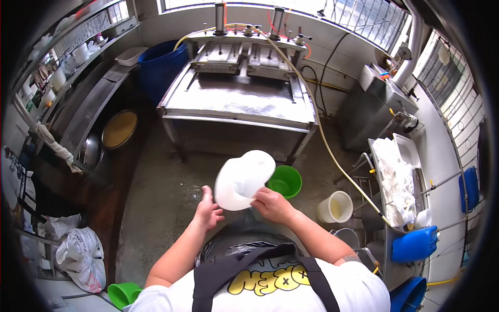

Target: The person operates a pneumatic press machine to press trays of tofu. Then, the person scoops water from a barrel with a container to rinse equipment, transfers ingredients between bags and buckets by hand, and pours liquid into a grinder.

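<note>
In front of my body a white, rounded, smooth piece (pixel 241 179) is held up over the floor. It looks like a shallow bowl or scoop with a curved rim, but its exact kind I cannot make out. My right hand (pixel 274 205) grips its lower right edge between thumb and fingers. Just left of the lower rim is my left hand (pixel 209 212), its thumb pointing up and its fingers apart, holding nothing. Behind the white piece, to the right, a green bucket (pixel 287 182) stands on the floor. Below my hands is a dark rounded container (pixel 228 240) with black plastic film.
A steel press table (pixel 234 93) stands ahead, a yellowish hose (pixel 332 151) running down its right side. A white bucket (pixel 335 207) is at the right, near a bench with white cloth (pixel 396 174). A blue barrel (pixel 161 70) and white sacks (pixel 80 257) are on the left.
</note>
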`<state>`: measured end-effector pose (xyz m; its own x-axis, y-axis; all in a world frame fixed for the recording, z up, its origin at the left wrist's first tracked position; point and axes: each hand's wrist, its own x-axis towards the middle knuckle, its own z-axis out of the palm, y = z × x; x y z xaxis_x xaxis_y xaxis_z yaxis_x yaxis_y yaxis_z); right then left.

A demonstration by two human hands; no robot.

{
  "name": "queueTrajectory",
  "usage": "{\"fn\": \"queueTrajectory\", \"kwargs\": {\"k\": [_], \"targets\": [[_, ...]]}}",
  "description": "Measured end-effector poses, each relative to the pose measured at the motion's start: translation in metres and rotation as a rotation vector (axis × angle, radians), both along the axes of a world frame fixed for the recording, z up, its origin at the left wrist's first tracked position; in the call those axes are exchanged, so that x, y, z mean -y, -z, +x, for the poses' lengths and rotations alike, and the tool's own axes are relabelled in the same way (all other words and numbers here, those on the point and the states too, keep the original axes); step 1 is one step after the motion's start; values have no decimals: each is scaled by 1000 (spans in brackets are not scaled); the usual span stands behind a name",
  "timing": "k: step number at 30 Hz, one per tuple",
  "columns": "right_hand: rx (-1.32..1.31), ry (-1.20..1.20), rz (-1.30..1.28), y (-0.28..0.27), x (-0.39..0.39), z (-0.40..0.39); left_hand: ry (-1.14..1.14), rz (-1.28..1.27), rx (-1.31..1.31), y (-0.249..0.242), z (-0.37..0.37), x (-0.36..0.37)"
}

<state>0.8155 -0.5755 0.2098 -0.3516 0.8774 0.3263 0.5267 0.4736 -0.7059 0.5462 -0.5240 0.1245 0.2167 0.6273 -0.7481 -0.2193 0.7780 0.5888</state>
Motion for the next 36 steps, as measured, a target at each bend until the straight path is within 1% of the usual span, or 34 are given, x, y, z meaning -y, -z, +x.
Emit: {"fn": "queueTrajectory", "kwargs": {"k": [1,2,3,4,5,6,7,8,9,10,11,12,13,15,16,17,19,20,22,23,25,26,28,29,31,32,33,34,35,36], "targets": [[-51,-81,19,-16,-13,-21,-33,-47,120,11,-36,-2],[-59,-91,16,-25,-25,-36,69,87,518,9,-67,0],[-106,-215,-29,-32,-36,-50,57,87,512,11,-81,5],[-152,-341,-74,-37,-46,-63,-69,264,608,-32,-82,23],[-157,-355,-79,-42,-56,-77,-197,442,698,-54,-88,30],[-146,-395,31,-47,-65,-90,-321,488,734,-44,-100,28],[-137,-434,141,-46,-76,-102,-340,488,724,-41,-111,27],[-227,-419,1,-31,-85,-113,-393,566,631,-40,-123,26],[-676,-384,-289,-11,-89,-136,-446,643,535,-41,-133,23],[-822,-199,-548,1,-104,-151,-467,647,522,-47,-142,18],[-949,-4,-808,6,-120,-166,-493,688,411,-57,-149,12],[-970,116,-955,9,-140,-182,-517,726,298,-63,-156,2],[-1087,33,-1123,63,-175,-189,-534,733,278,-64,-165,-11],[-1306,-44,-1344,59,-213,-214,-350,887,137,-68,-184,-44],[-1584,-488,-1682,102,-246,-217,-364,929,-29,-84,-184,-64],[-1627,-803,-1624,105,-269,-233,-379,940,-54,-86,-193,-90],[-1422,-841,-1317,100,-313,-261,-11,1117,-817,-93,-212,-140],[-1422,-869,-1321,97,-339,-275,-18,1118,-842,-105,-215,-168],[-1541,-770,-1358,89,-385,-296,84,1167,-974,-131,-220,-217],[-1540,-782,-1367,88,-407,-305,80,1160,-987,-139,-230,-239],[-1470,-655,-1367,93,-453,-321,182,1091,-1040,-152,-251,-282],[-1469,-663,-1373,95,-477,-328,179,1086,-1048,-156,-264,-301],[-1310,-470,-1457,104,-514,-341,80,1158,-994,-156,-294,-330],[-1305,-467,-1466,111,-530,-348,75,1150,-992,-153,-305,-343],[-1013,-316,-1345,120,-563,-361,-297,1007,-494,-142,-328,-364],[-936,-273,-1323,79,-572,-372,-315,1008,-492,-134,-344,-374],[-864,-267,-1347,84,-593,-380,-419,856,-312,-125,-361,-380],[-818,-330,-1262,75,-605,-390,-516,700,-130,-119,-377,-387],[-773,-392,-1177,65,-616,-400,-533,701,-125,-113,-392,-396],[-714,-515,-1125,63,-637,-410,-604,608,67,-108,-407,-405]]}}
